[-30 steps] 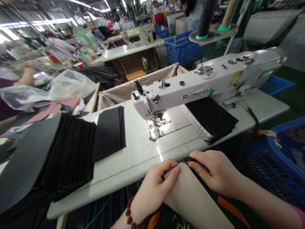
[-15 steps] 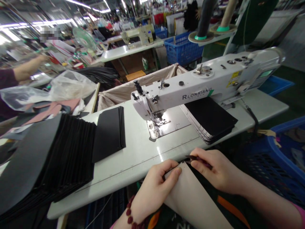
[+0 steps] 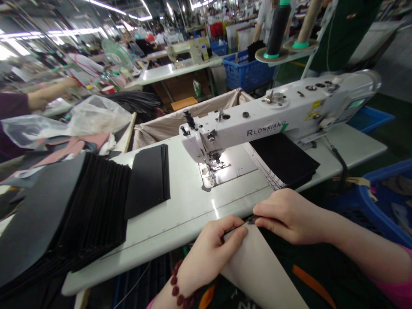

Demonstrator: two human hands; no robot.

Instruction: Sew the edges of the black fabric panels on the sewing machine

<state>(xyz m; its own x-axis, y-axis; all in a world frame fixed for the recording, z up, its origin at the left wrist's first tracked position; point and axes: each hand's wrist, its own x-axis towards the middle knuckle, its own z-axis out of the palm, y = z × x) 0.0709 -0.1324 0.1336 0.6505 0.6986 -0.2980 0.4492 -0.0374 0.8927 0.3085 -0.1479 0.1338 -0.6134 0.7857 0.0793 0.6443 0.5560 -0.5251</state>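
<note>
My left hand (image 3: 219, 244), a beaded bracelet at its wrist, pinches the top edge of a pale beige panel (image 3: 257, 266) between thumb and fingers. The panel hangs down in front of me, below the table's front edge. My right hand (image 3: 288, 216) is closed on thread snips (image 3: 252, 219); only their dark tip shows, at the panel's top corner beside my left thumb. The fingers cover the rest of the tool. Beyond my hands stands a white sewing machine (image 3: 238, 128). Black panels with pale edges (image 3: 283, 159) lie stacked under its arm.
A tall stack of black panels (image 3: 93, 201) fills the table's left end, beside a smaller black pile (image 3: 148, 176). Blue baskets stand at the right (image 3: 386, 201) and behind the machine (image 3: 247, 71). Thread cones (image 3: 273, 34) rise at the back. Another person's arm (image 3: 48, 92) reaches in at far left.
My right hand has turned and moved slightly up, bringing the snips' tip onto the panel's corner and hiding their handle. My left hand has barely shifted. Another person now shows behind the thread cones.
</note>
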